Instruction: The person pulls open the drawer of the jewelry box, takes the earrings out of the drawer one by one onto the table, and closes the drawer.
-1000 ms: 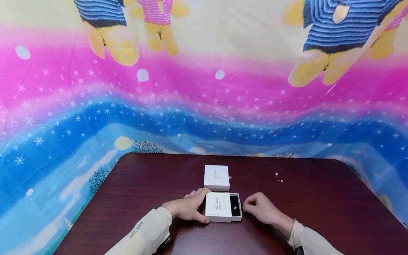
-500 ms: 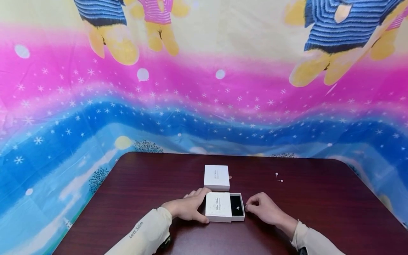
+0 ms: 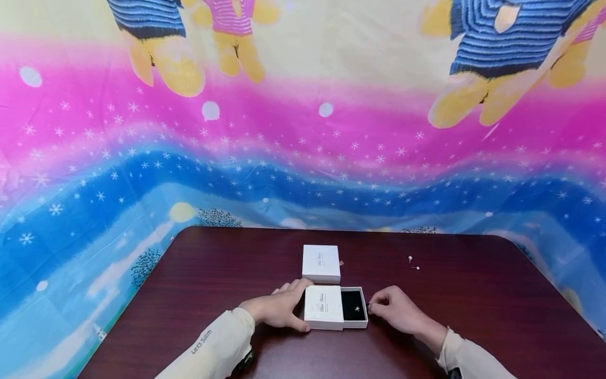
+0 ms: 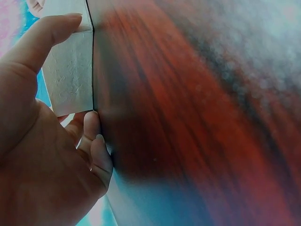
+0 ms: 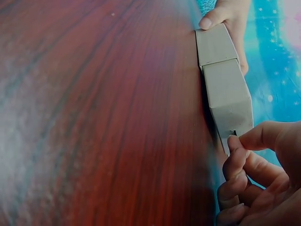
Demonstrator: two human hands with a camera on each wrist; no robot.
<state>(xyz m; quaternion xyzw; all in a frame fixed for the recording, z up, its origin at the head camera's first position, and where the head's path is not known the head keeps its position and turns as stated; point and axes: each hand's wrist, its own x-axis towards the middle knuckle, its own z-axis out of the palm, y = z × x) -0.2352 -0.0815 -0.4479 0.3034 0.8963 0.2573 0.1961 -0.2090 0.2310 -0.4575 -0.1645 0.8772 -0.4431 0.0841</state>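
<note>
A white jewelry box point(image 3: 324, 305) with printed lettering lies on the table in the head view, its drawer point(image 3: 357, 325) drawn partly out to the right. Black padding point(image 3: 351, 300) lines the drawer and bears a small silver star-shaped piece point(image 3: 357, 309). My left hand point(image 3: 279, 306) holds the sleeve at its left end, thumb on the near side, fingers at the far side. At the drawer's outer end, my right hand point(image 3: 395, 309) pinches a short dark pull tab point(image 5: 234, 133) between thumb and index finger. The fingertips hide most of that tab.
Just behind stands a second white box point(image 3: 321, 261), closed, with a small tab on its right side. Two pearl-headed stud earrings point(image 3: 410, 258) lie at the back right of the dark red wooden table point(image 3: 227, 263). A printed cloth point(image 3: 284, 173) hangs behind.
The right hand has moved slightly to the right, and the drawer has slid farther out of its sleeve, baring more black padding. My left hand has stayed in place on the sleeve.
</note>
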